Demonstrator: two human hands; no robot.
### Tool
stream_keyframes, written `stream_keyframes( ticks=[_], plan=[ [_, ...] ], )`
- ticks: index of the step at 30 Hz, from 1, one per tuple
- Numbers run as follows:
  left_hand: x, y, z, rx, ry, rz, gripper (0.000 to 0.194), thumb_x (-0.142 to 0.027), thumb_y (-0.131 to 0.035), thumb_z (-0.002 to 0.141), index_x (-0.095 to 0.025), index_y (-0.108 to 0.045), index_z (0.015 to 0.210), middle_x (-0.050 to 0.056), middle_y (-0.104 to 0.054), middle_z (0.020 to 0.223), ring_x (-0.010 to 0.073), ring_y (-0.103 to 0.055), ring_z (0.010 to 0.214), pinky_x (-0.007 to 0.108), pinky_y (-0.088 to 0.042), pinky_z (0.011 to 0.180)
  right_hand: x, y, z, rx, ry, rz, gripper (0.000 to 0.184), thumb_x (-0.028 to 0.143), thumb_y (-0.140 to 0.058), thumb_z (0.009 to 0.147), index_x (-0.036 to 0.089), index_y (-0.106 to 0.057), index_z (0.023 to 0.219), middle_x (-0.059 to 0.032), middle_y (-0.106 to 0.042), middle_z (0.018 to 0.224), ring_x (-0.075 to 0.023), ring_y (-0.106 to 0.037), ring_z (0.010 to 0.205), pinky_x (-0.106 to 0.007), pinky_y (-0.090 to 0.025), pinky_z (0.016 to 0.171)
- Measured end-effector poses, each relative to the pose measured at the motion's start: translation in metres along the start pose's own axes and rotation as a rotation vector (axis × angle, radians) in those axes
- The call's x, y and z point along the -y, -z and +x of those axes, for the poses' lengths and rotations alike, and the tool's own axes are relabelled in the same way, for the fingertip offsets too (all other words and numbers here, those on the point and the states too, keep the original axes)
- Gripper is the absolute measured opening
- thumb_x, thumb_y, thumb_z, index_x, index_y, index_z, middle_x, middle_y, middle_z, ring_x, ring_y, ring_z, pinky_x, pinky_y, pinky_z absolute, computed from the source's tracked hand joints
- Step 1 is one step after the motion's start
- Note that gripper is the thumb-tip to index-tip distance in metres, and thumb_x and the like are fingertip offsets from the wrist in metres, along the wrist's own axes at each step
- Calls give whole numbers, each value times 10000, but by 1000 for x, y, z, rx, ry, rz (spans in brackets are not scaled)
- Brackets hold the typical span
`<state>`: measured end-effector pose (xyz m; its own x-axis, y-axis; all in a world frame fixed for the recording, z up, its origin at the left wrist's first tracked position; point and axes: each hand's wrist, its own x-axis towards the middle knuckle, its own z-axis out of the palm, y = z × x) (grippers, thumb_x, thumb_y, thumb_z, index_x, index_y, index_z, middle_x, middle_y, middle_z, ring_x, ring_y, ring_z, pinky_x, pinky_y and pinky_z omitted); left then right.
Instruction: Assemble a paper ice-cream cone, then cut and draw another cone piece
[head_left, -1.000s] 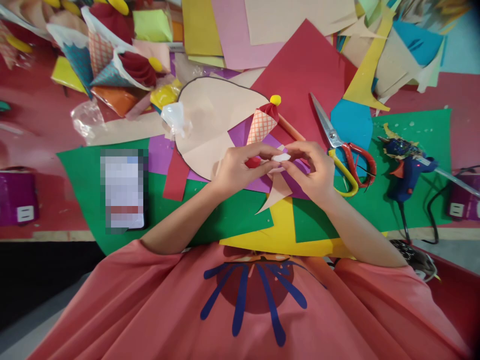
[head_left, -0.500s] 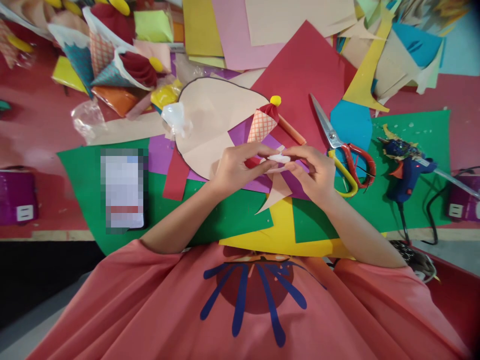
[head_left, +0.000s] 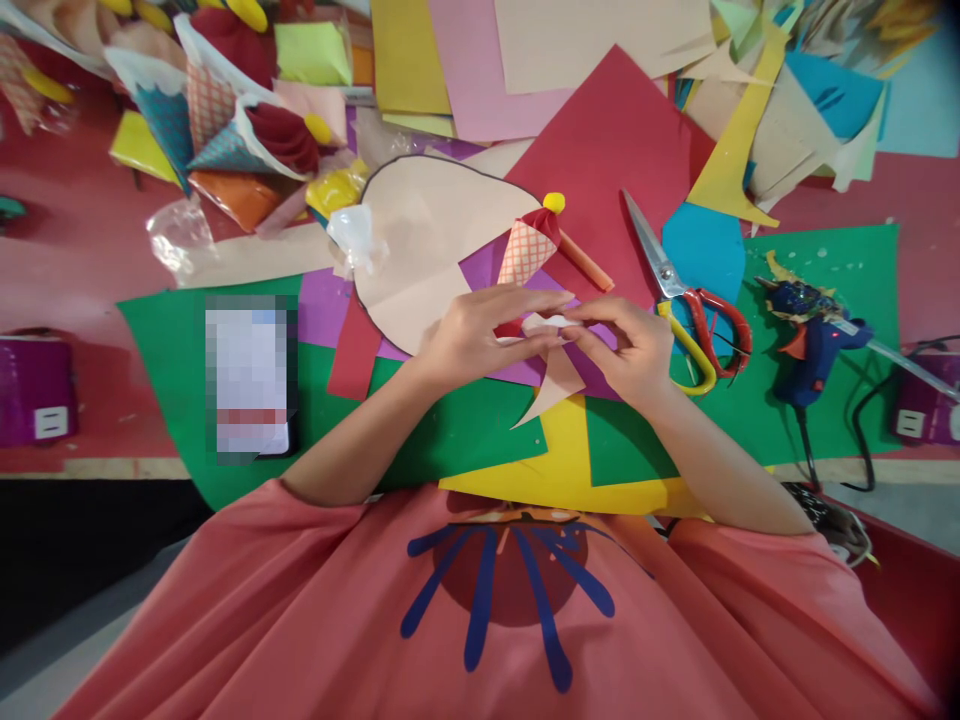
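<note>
A small piece of soft white clay (head_left: 543, 323) sits between my two hands, over the purple sheet. My left hand (head_left: 472, 330) curls around it from the left, thumb below and fingers above. From the right, my right hand (head_left: 634, 345) pinches its end between thumb and fingertips. The fingers partly hide the clay. Just beyond lies a small orange-checked paper cone (head_left: 527, 250) with a red top and a yellow ball, beside an orange stick (head_left: 589, 262). A beige paper scrap (head_left: 553, 380) lies below my fingers.
Open scissors (head_left: 667, 275) and a blue glue gun (head_left: 810, 360) with its cord lie to the right. A phone (head_left: 251, 375) rests at left on green paper (head_left: 450, 430). Several finished cones (head_left: 214, 110), clay packets (head_left: 311, 52) and coloured sheets (head_left: 607, 130) fill the back.
The white clay has gone from a compact lump to a stretched, thinner shape, now more covered by my fingers. My left fingers have straightened a little, and my right fingertips have shifted slightly downward.
</note>
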<state>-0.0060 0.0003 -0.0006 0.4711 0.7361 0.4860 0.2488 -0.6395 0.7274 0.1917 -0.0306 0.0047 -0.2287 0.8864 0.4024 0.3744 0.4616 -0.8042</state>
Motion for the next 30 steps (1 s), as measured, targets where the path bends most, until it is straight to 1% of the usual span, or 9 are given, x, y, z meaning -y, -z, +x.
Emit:
stream_keyframes(
  ticks=[3, 8, 13, 16, 19, 22, 25, 27, 30],
  plan=[
    [1, -3, 0, -18, -40, 48, 212, -343, -648, 870, -226, -696, 1040, 30, -760, 939, 135, -709, 833, 241, -555, 755, -1, 0, -2, -4, -39, 59, 182, 200, -667, 836, 272, -652, 1004, 15, -751, 913, -130, -723, 828, -252, -591, 738],
    [-2, -1, 2, -48, -48, 46, 133, -298, -627, 886, -201, -698, 942, 12, -752, 830, 99, -683, 722, 199, -520, 667, -6, -1, -4, 49, -88, 207, 487, 314, -696, 814, 303, -491, 1256, 21, -718, 930, -134, -712, 795, -277, -600, 709],
    [-4, 1, 3, -17, -29, 66, 158, -297, -621, 892, -164, -705, 891, 17, -748, 795, 85, -669, 693, 183, -503, 667, -6, -1, 1, 19, 128, -23, 234, 202, -679, 825, 244, -646, 1053, -7, -736, 962, -139, -710, 879, -251, -576, 763],
    [-2, 1, 2, -17, -25, 29, 222, -358, -622, 886, -170, -713, 963, 39, -764, 873, 108, -704, 761, 196, -528, 706, -3, -1, 3, 0, 130, -53, 152, 176, -652, 842, 234, -670, 981, -3, -750, 909, -132, -716, 817, -239, -575, 714],
    [-2, 0, 1, -17, -3, 21, 314, -419, -636, 865, -179, -698, 1057, 53, -761, 967, 128, -721, 836, 202, -551, 732, -2, 0, 3, -7, 89, -36, 137, 166, -651, 842, 234, -670, 960, 3, -750, 894, -123, -715, 805, -226, -571, 703],
    [-3, -1, -1, -35, -6, 65, 229, -350, -635, 880, -187, -709, 1024, 29, -766, 942, 114, -723, 820, 183, -553, 723, -3, -1, 0, -3, 37, 22, 143, 188, -664, 837, 232, -663, 973, 4, -741, 897, -121, -711, 814, -229, -571, 713],
    [-4, -1, 0, -75, -31, 56, 171, -305, -638, 881, -187, -718, 976, 16, -769, 899, 106, -725, 791, 173, -552, 711, -6, -3, -3, 17, -26, 134, 338, 292, -709, 806, 239, -612, 1126, -18, -718, 1014, -145, -711, 854, -265, -590, 718],
    [-4, -1, 0, -76, -35, 31, 153, -289, -635, 883, -189, -720, 962, 13, -769, 881, 103, -725, 777, 169, -549, 705, -8, -3, -3, 24, -8, 136, 407, 320, -719, 795, 249, -592, 1176, -28, -707, 1065, -161, -708, 893, -286, -597, 734],
    [-5, 0, 1, -61, -49, 23, 144, -280, -626, 889, -187, -720, 944, 15, -768, 868, 101, -725, 776, 163, -546, 699, -8, -3, -1, 9, 91, 31, 274, 236, -699, 813, 255, -650, 1082, -13, -732, 987, -155, -706, 889, -277, -584, 750]
  ],
)
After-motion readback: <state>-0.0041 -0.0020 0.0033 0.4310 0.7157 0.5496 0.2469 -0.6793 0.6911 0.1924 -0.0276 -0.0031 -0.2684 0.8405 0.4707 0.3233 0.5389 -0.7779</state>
